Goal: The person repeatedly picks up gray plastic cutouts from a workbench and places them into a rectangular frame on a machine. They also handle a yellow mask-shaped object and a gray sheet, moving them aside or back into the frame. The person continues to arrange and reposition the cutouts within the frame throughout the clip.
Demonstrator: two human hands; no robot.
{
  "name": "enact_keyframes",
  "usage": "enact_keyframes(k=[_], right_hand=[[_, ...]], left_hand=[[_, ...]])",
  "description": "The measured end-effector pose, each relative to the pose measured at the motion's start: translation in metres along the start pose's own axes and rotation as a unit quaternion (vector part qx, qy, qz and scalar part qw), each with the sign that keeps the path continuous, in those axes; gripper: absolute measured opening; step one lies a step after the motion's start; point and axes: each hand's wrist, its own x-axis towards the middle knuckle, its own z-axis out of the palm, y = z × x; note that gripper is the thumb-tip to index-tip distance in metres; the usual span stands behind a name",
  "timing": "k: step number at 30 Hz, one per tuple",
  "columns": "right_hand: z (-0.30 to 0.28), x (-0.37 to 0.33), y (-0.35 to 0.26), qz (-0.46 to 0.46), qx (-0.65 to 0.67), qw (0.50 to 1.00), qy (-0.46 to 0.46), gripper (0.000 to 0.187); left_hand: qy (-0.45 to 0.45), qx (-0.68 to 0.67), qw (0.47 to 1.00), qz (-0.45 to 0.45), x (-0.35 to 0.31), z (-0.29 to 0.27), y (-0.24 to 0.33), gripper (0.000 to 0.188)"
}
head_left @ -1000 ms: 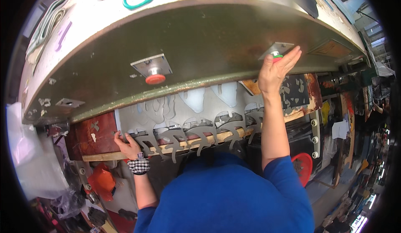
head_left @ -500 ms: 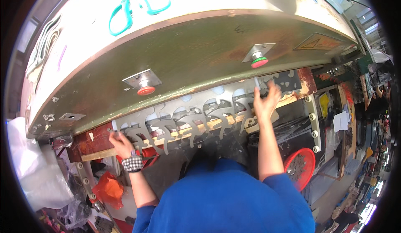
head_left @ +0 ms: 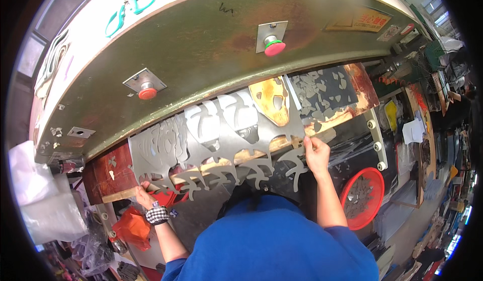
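Note:
A thin grey sheet (head_left: 261, 139) full of curved cut-outs lies over a wooden-edged board (head_left: 334, 123), its near strip of hooked shapes hanging past the edge towards me. My left hand (head_left: 146, 196), with a checkered band at the wrist, grips the sheet's near left corner. At the right edge, my right hand (head_left: 317, 155) pinches the sheet between thumb and fingers. White material (head_left: 236, 109) shows through some cut-outs. A yellow-brown piece with holes (head_left: 270, 100) sits at the far side; whether it lies on or under the sheet I cannot tell.
A green machine beam (head_left: 201, 44) with a red push button (head_left: 147, 91) and a pink-and-green one (head_left: 274, 46) spans the far side. Turquoise-handled scissors (head_left: 118, 19) lie on top. Grey scraps cover a dark mat (head_left: 327, 102) and fill a red basin (head_left: 377, 200). An orange bag (head_left: 132, 228) hangs left.
The grey sheet has come towards me, baring more of the scrap-strewn mat. My right hand, spread before, has moved nearer and closed on the sheet's edge. The whole view has shifted.

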Motion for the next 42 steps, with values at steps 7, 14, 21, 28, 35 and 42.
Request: enact_keyframes(k=[7, 14, 21, 28, 35, 42], right_hand=[[0.022, 0.016, -0.039, -0.238, -0.155, 0.958, -0.031, 0.081], [0.008, -0.018, -0.034, -0.197, -0.056, 0.974, -0.096, 0.091], [-0.065, -0.016, -0.033, 0.078, 0.413, 0.877, -0.234, 0.091], [-0.064, -0.052, -0.009, 0.104, 0.483, 0.848, -0.193, 0.092], [-0.098, -0.035, 0.047, 0.145, 0.755, 0.615, -0.176, 0.063], [-0.16, -0.036, 0.133, 0.044, 0.273, 0.957, 0.081, 0.057]], left_hand=[[0.041, 0.321, 0.946, 0.017, 0.006, -0.031, 0.034, 0.033], [-0.042, 0.116, 0.992, 0.037, -0.035, 0.049, 0.132, 0.021], [-0.482, -0.156, 0.86, 0.058, -0.15, 0.195, 0.245, 0.024], [-0.602, -0.205, 0.767, -0.084, -0.205, 0.269, 0.3, 0.052], [-0.424, -0.335, 0.816, -0.207, -0.152, 0.254, 0.288, 0.034], [-0.29, -0.372, 0.881, -0.01, -0.001, 0.047, 0.267, 0.033]])
